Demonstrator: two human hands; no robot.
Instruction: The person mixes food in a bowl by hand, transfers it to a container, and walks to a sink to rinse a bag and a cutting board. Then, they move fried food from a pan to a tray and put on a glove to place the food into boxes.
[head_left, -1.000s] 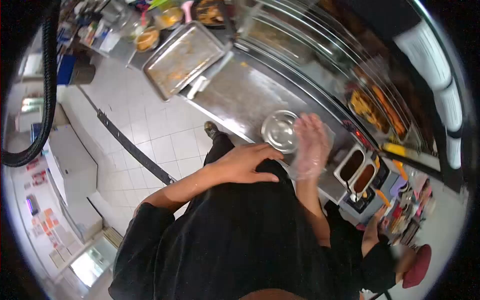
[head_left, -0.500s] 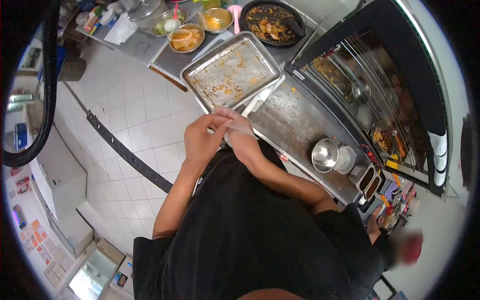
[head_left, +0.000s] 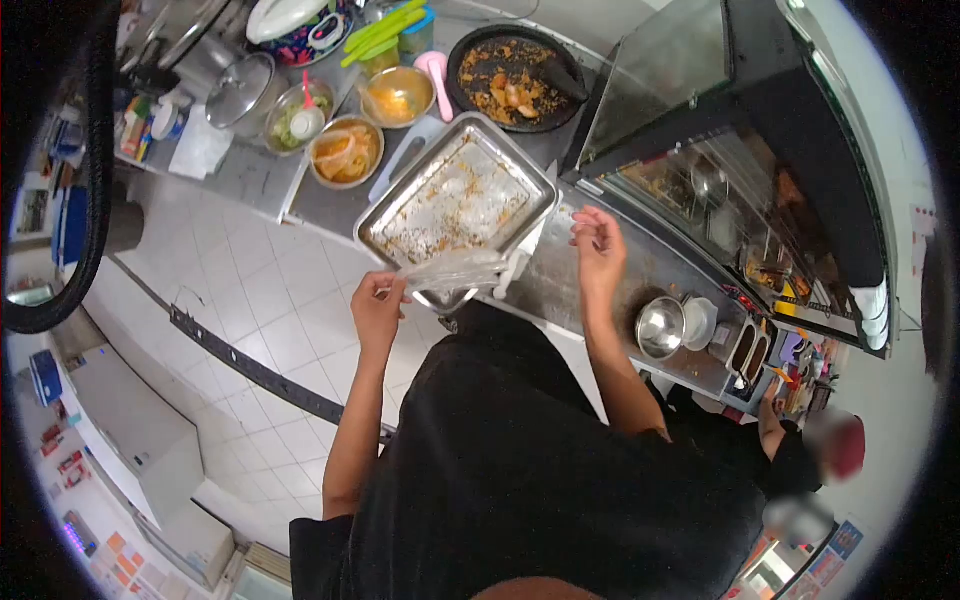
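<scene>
My left hand (head_left: 376, 312) pinches one end of a clear, crumpled piece of thin plastic (head_left: 452, 270). The plastic stretches to the right over the near corner of a metal tray (head_left: 368, 222) with orange-brown crumbs and grease in it. To the right of the tray, above the metal counter (head_left: 560, 285), my right hand (head_left: 600, 245) is raised with its fingers loosely bent and apart, holding nothing visible. A white handle (head_left: 510, 275) lies between the tray and my right hand.
Beyond the tray are a black mortar (head_left: 515, 78), a pink spoon (head_left: 438, 82), and metal bowls of food (head_left: 347, 151). A glass cabinet (head_left: 700, 190) stands at the right. Near it are a metal bowl (head_left: 661, 328) and, farther right, another person (head_left: 785, 455).
My hands, together before with the plastic at the right one, have moved apart. The plastic now hangs from my left hand. The cabinet's glass panel has come into view as the camera shifted.
</scene>
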